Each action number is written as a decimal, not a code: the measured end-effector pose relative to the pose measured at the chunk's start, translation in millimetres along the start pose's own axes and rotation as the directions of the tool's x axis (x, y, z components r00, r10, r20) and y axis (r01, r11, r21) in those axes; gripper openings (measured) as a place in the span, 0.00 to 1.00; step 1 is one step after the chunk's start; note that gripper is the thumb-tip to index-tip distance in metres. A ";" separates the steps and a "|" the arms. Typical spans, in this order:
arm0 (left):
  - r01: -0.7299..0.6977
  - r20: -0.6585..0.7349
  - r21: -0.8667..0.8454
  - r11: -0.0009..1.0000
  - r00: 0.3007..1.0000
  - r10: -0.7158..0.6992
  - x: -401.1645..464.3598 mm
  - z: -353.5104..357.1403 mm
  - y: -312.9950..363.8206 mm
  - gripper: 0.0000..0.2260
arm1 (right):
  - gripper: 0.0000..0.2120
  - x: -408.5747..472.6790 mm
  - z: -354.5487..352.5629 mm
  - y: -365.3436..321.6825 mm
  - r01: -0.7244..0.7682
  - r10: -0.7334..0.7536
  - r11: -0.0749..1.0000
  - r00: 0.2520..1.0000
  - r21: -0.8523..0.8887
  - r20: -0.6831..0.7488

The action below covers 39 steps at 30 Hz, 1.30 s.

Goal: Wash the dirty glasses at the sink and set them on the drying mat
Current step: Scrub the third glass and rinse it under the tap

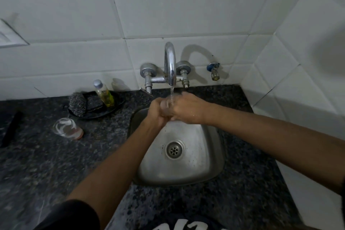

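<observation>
Left hand: your left hand [157, 110] curls round the clear drinking glass [167, 106] from the left side, over the back edge of the basin.
Right hand: your right hand [188, 108] wraps the same glass from the right, its fingers closed on it and meeting those of the left hand.
Held glass: clear and largely hidden between your two hands; you hold it directly under the spout, in the stream.
Water: a thin stream [171, 92] falls from the curved chrome tap [170, 63] onto the glass.
Sink: small square stainless-steel sink [197, 162] with a round drain [174, 149], set in the dark speckled stone counter [46, 164].
Second glass: a clear tumbler with whitish streaks inside [67, 128], on the counter well left of the sink; whether upright or upturned cannot be told.
Tray: a black oval tray [113, 108] behind that tumbler, carrying a grey steel-wool scrubber [78, 103] and a small clear bottle of yellow liquid [104, 93].
Wall: white tiles [186, 5]; a small blue-handled valve [214, 71] to the right of the tap.
Drying mat: a dark edge at the far left is too unclear to identify.
</observation>
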<state>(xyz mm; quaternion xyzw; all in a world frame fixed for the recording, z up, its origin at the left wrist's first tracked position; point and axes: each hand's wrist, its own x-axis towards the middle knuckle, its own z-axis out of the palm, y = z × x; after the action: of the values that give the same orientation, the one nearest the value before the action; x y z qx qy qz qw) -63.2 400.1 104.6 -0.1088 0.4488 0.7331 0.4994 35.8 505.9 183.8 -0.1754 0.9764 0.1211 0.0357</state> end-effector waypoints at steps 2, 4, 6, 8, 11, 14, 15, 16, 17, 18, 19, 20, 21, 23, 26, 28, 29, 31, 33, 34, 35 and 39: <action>-0.028 -0.050 -0.196 0.980 0.999 0.019 2.4 -6.7 -10.6 0.19 | 0.15 1.5 -3.9 1.1 -0.057 0.051 0.995 0.996 0.082 0.074; 0.045 -0.018 -0.229 0.972 0.999 -0.051 2.6 -10.0 -14.5 0.26 | 0.09 3.0 -5.9 6.7 0.026 -0.030 0.998 0.995 0.054 0.094; 0.130 0.001 -0.019 0.991 0.992 -0.130 3.2 -8.0 -8.1 0.25 | 0.04 3.8 -1.8 9.9 0.123 -0.117 0.989 0.990 -0.082 0.075; 0.083 -0.025 0.162 0.983 0.996 -0.080 -2.3 0.8 -2.3 0.19 | 0.06 0.9 5.5 11.7 0.130 -0.126 0.980 0.991 -0.148 0.033; -0.042 -0.088 0.051 0.998 0.995 0.046 0.7 1.8 -5.0 0.21 | 0.12 0.3 -4.8 -1.8 -0.112 0.105 0.988 0.992 0.107 0.076; -0.026 -0.077 -0.078 0.997 0.997 0.020 -2.5 -9.3 -10.1 0.29 | 0.10 2.9 -9.7 -4.7 -0.141 0.129 0.979 0.988 0.147 0.088; 0.037 -0.072 -0.035 0.999 0.997 -0.039 -3.8 -10.6 -8.1 0.29 | 0.07 2.0 -12.2 -5.9 -0.092 0.083 0.988 0.993 0.122 0.081; 0.087 -0.079 0.047 0.995 0.993 -0.083 -2.8 -11.2 -3.4 0.26 | 0.07 0.0 -12.2 -5.0 -0.029 0.026 0.999 0.998 0.037 0.062; 0.104 -0.071 0.146 0.984 0.993 -0.094 -4.9 -9.8 2.1 0.22 | 0.09 -2.6 -10.2 -4.5 0.024 -0.021 0.998 0.999 -0.057 0.044; 0.085 -0.042 0.191 0.978 0.996 -0.078 -6.6 -7.1 5.2 0.18 | 0.11 -4.7 -3.5 -3.2 0.033 -0.029 0.995 0.998 -0.094 0.047; 0.045 -0.018 0.177 0.983 0.999 -0.042 -7.4 -3.5 6.3 0.18 | 0.12 -5.8 -2.9 -4.7 -0.012 0.013 0.999 0.998 -0.031 0.058; 0.004 -0.019 0.127 0.992 1.000 -0.001 -4.6 -3.4 4.3 0.19 | 0.12 -5.8 -3.6 -6.4 -0.083 0.079 0.995 0.995 0.052 0.065; -0.038 -0.029 0.054 0.998 0.999 0.039 -4.0 -3.3 0.5 0.21 | 0.13 -4.2 -5.8 -8.5 -0.143 0.135 0.983 0.988 0.113 0.073; -0.085 -0.029 -0.070 0.994 0.996 0.083 -7.3 -5.0 -9.3 0.22 | 0.13 -1.6 -8.0 -12.2 -0.176 0.169 0.975 0.984 0.137 0.057; -0.006 0.002 -0.042 0.999 1.000 0.006 -10.2 -4.4 -7.5 0.24 | 0.09 -4.4 -10.0 -11.7 -0.112 0.111 0.994 0.993 0.018 0.048; 0.059 -0.001 0.105 0.993 0.998 -0.060 -10.4 -0.9 2.2 0.22 | 0.13 -6.6 -5.2 -9.3 -0.058 0.060 0.997 0.998 -0.042 0.036; 0.049 -0.002 0.138 0.989 0.999 -0.049 -11.6 1.1 4.6 0.20 | 0.13 -6.8 -3.7 -8.6 -0.101 0.099 0.994 0.994 0.045 0.044; -0.023 -0.019 0.068 0.997 1.000 0.025 -7.2 0.4 1.8 0.18 | 0.13 -5.1 -5.2 -11.3 -0.185 0.179 0.963 0.983 0.198 0.049; -0.067 -0.025 -0.059 0.996 0.998 0.066 -4.6 -3.1 -8.4 0.21 | 0.14 -3.9 -5.5 -12.2 -0.217 0.207 0.960 0.976 0.175 0.071; -0.044 -0.015 -0.096 0.994 0.999 0.043 -3.7 -5.5 -11.7 0.23 | 0.13 -5.5 -4.6 -10.8 -0.204 0.192 0.965 0.978 0.164 0.088; 0.001 -0.002 -0.086 0.996 1.000 -0.001 -2.4 -8.6 -11.5 0.25 | 0.11 -6.3 -5.6 -8.6 -0.180 0.167 0.974 0.981 0.140 0.100; 0.092 -0.011 0.159 0.983 0.996 -0.091 0.1 -5.2 4.9 0.21 | 0.10 -10.2 -3.7 -9.1 -0.062 0.061 0.997 0.998 -0.051 -0.006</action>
<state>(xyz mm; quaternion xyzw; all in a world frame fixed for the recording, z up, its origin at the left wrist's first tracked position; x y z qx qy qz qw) -68.8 395.7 104.2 -0.0901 0.5015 0.6709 0.5388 48.4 500.1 186.5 -0.1464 0.9779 0.1468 0.0254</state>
